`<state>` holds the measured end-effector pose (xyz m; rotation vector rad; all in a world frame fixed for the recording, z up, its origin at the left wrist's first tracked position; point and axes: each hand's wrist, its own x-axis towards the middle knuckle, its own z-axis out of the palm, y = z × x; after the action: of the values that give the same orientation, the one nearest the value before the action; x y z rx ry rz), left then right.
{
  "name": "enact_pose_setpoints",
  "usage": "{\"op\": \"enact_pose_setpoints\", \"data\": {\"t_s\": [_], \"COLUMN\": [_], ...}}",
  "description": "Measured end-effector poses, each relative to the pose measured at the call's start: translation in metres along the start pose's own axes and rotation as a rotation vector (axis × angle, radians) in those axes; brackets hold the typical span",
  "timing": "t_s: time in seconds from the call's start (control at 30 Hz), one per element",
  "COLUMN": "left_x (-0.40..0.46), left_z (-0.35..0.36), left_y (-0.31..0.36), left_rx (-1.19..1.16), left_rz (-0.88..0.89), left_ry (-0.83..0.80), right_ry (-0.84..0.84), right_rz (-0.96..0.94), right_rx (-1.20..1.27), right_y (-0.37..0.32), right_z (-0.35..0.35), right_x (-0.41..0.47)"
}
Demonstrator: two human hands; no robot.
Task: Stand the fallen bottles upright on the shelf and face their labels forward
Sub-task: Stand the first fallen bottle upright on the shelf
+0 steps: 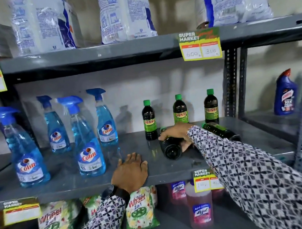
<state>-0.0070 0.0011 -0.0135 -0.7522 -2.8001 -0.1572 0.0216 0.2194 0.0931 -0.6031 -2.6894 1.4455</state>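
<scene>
Three dark Sunny bottles with green caps stand upright at the back of the grey shelf, at left, middle and right, labels facing me. A fallen dark bottle lies on its side with its base toward me, and my right hand is wrapped over it. Another fallen bottle lies behind my right sleeve, partly hidden. My left hand rests flat, palm down, on the shelf's front edge and holds nothing.
Several blue Colin spray bottles stand on the left of the same shelf. White bags fill the shelf above, Wheel packets and pink Lizol bottles the one below. A blue cleaner bottle stands on the neighbouring rack, right. Yellow price tags hang on shelf edges.
</scene>
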Motion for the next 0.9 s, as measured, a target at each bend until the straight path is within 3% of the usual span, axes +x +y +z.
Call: {"op": "enact_pose_setpoints", "data": {"t_s": [0.3, 0.43, 0.67, 0.8, 0.9], "left_x": [0.003, 0.002, 0.001, 0.002, 0.003], "left_z": [0.003, 0.003, 0.000, 0.001, 0.000], "left_y": [0.000, 0.001, 0.002, 0.001, 0.002], "left_rx": [-0.008, -0.013, -0.038, -0.037, -0.036], "left_rz": [-0.032, -0.028, -0.033, -0.043, -0.048], "left_ry": [-0.005, -0.012, -0.021, -0.026, -0.024], "right_ry": [0.484, 0.549, 0.578, 0.461, 0.281], "right_rz": [-0.434, -0.454, -0.428, -0.459, -0.458], "right_rx": [0.076, 0.052, 0.002, 0.097, 0.243], "right_y": [0.008, 0.030, 0.043, 0.051, 0.054], "right_z": [0.012, 0.037, 0.054, 0.057, 0.050], "right_x": [-0.019, -0.020, -0.014, -0.006, -0.005]}}
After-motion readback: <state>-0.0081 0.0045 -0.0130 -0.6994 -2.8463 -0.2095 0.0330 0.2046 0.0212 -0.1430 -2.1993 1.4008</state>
